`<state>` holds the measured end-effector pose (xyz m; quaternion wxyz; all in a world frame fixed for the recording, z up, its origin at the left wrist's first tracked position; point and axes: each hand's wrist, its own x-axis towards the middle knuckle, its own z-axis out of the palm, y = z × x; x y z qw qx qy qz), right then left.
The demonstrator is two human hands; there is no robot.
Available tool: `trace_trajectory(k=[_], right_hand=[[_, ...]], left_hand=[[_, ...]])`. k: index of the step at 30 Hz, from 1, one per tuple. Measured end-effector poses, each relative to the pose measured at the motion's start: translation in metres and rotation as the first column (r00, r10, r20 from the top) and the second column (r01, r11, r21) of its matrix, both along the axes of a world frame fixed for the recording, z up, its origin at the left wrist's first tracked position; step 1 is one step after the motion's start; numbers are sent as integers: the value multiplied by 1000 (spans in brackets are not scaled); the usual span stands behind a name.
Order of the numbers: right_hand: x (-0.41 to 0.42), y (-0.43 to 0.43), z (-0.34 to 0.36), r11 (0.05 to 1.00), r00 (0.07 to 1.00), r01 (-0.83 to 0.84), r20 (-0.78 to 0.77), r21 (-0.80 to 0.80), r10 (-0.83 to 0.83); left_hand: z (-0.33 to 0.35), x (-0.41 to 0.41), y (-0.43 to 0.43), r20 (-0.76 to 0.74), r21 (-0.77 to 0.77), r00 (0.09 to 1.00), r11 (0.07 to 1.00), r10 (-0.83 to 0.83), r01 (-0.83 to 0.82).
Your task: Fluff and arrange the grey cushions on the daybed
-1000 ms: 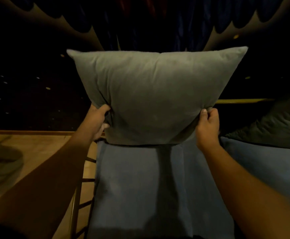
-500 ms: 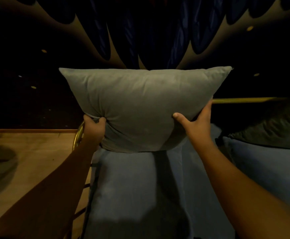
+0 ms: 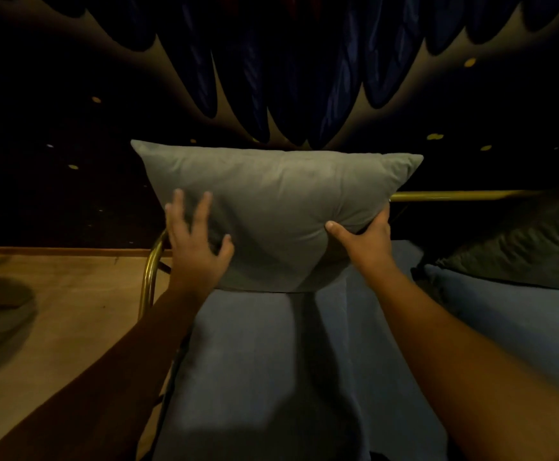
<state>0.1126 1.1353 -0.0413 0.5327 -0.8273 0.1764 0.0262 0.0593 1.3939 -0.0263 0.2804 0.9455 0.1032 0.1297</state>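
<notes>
A dim room is seen, with a dark patterned wall behind and a wooden floor (image 3: 55,327) at the left; a daybed (image 3: 271,377) with a blue mattress and a brass rail (image 3: 464,195) fills the foreground. A grey cushion (image 3: 278,207) is stood upright on its lower edge at the left end of the mattress, against the wall. Its lower right side is pinched by the right hand (image 3: 366,241), whose fingers (image 3: 333,227) are dug into the fabric. The left hand (image 3: 195,247) is spread open, its fingers released, laid on or just before the cushion's left face; contact cannot be told for certain. The fluffing step is judged to be in hand. A pat or squeeze from the left is called for next, then a settling upright. A second, darker cushion (image 3: 521,257) lies at the right, probably yet to be plumped.
</notes>
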Motion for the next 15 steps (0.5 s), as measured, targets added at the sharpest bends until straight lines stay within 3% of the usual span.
trace_trajectory(k=[2,4,8,15], right_hand=[[-9,-6,7,999,999,-17,-33,28,18],[-17,-13,18,999,998,-28,-48,27,29],[-39,-18,45,998,997,-50,-55,-24,48],[-80,-27,89,981,994,-109,-49,-158,102]], left_hand=[[5,1,-4,-111,72,991,994,-69,78],[14,3,-9,-161,-25,985,998,-64,61],[40,-2,-28,-147,-59,987,996,-67,59],[78,-19,-50,-104,-128,958,959,-266,252]])
